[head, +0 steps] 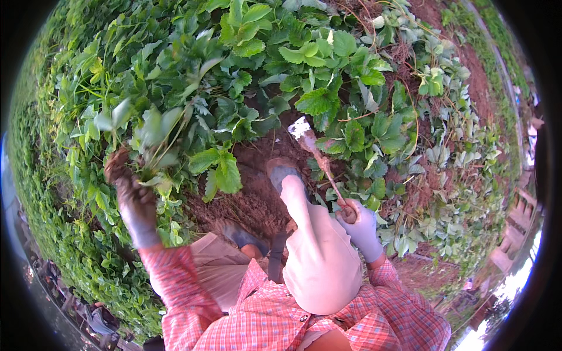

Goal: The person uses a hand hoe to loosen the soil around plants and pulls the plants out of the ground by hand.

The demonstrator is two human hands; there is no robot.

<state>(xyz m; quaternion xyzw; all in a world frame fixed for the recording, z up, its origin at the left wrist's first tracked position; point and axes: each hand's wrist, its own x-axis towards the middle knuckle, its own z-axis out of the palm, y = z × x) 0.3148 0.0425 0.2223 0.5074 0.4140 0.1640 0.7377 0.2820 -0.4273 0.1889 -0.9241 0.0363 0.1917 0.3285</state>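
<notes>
My left hand [139, 206], in a muddy light glove, is raised at the left and closed around an uprooted leafy plant [160, 127], apparently strawberry. Motion blurs the plant's leaves and stems, and a clump of brown soil or roots [117, 164] shows by the fingers. In my right hand [363, 228], also gloved, is the handle of a narrow hand trowel [322, 163]. Its soil-smeared blade points away from me, over dug soil [259, 193] beside rooted strawberry plants [318, 103]. The blade's tip is bright with glare.
Dense green plants [66, 210] cover the ground ahead and left. At right lie wilted plants [439, 158] with pale leaf undersides and exposed roots. Dark boots [284, 172] stand in the soil near the trowel. Wooden slats [516, 230] line the right rim. Another person [100, 319] appears at lower left.
</notes>
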